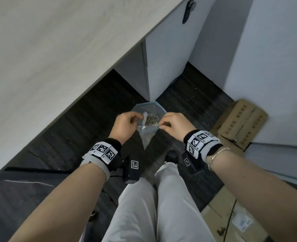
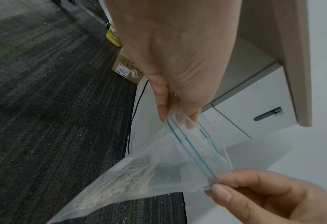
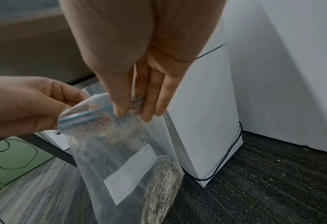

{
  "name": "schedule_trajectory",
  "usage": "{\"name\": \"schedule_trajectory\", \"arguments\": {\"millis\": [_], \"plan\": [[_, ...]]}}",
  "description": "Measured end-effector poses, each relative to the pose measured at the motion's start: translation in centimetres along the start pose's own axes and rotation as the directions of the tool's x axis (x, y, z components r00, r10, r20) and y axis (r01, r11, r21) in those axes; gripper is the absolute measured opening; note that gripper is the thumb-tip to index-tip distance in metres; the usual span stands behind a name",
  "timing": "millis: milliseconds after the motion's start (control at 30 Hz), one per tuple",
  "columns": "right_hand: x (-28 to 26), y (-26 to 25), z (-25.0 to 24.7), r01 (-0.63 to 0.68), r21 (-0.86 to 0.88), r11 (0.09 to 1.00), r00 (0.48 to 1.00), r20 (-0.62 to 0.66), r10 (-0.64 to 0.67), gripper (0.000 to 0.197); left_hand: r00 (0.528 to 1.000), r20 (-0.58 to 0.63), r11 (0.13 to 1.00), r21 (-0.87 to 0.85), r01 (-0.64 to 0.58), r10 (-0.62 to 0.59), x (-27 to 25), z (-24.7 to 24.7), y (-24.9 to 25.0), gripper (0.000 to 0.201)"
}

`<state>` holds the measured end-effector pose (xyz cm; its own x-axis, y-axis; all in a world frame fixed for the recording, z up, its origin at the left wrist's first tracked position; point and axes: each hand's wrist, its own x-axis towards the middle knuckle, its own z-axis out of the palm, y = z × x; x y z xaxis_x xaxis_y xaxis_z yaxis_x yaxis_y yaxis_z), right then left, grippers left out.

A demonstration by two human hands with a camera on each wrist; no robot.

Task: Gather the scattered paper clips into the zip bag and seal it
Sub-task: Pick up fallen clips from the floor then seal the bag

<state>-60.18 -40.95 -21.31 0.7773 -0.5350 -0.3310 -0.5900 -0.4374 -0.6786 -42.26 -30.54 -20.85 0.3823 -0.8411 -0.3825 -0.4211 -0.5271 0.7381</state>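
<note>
Head view shows my left hand and right hand each pinching the zip bag mouth above the floor, paper clips inside; I'd press the blue strip end to end.

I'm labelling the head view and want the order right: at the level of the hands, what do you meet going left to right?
Left hand → paper clips inside the zip bag → right hand → cardboard box on the carpet.

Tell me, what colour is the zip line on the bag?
Blue, on the clear zip bag; right wrist view shows it best.
</note>
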Motion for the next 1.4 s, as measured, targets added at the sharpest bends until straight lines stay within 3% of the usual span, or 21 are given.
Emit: {"name": "schedule_trajectory", "arguments": {"millis": [200, 367, 500, 633, 867, 1133, 1233, 1400], "plan": [[4.5, 4.4, 2.5, 0.012, 0.010, 1.000, 1.000, 0.020, -0.012, 0.013, 0.992, 0.025, 0.992, 0.013, 0.124, -0.125, 5.6, 4.1, -4.4, 0.029], [9.0, 7.2, 6.6, 0.032, -0.068, 0.997, 0.997, 0.066, -0.028, 0.014, 1.000, -0.030, 0.999, 0.041, -0.004, 0.006, 9.2, 6.0, -9.8, 0.028], [12.3, 8.8, 10.9, 0.121, -0.112, 0.986, 0.991, 0.077, -0.113, 0.017, 0.996, -0.080, 0.998, 0.053, -0.024, 0.029, 11.2, 7.4, -14.2, 0.030], [15.2, 9.6, 13.8, 0.142, -0.241, 0.960, 0.985, 0.129, -0.113, 0.022, 0.989, -0.134, 0.995, 0.083, -0.057, 0.068, 12.4, 8.1, -17.9, 0.029], [17.9, 11.1, 18.7, 0.251, -0.212, 0.945, 0.968, 0.051, -0.245, 0.019, 0.975, -0.192, 0.992, 0.084, -0.099, 0.113, 12.9, 8.4, -23.9, 0.028], [20.1, 12.7, 22.9, 0.273, -0.115, 0.955, 0.962, 0.009, -0.273, 0.018, 0.965, -0.228, 0.991, 0.013, -0.132, 0.132, 13.3, 8.2, -29.5, 0.032], [20.4, 12.9, 24.6, 0.317, -0.091, 0.944, 0.948, -0.001, -0.318, 0.016, 0.952, -0.288, 0.988, -0.079, -0.129, 0.102, 12.9, 8.2, -31.1, 0.024], [20.8, 12.1, 26.5, 0.400, -0.104, 0.910, 0.916, 0.024, -0.400, 0.017, 0.900, -0.428, 0.971, -0.168, -0.172, 0.086, 11.5, 7.6, -34.0, 0.030]]}}
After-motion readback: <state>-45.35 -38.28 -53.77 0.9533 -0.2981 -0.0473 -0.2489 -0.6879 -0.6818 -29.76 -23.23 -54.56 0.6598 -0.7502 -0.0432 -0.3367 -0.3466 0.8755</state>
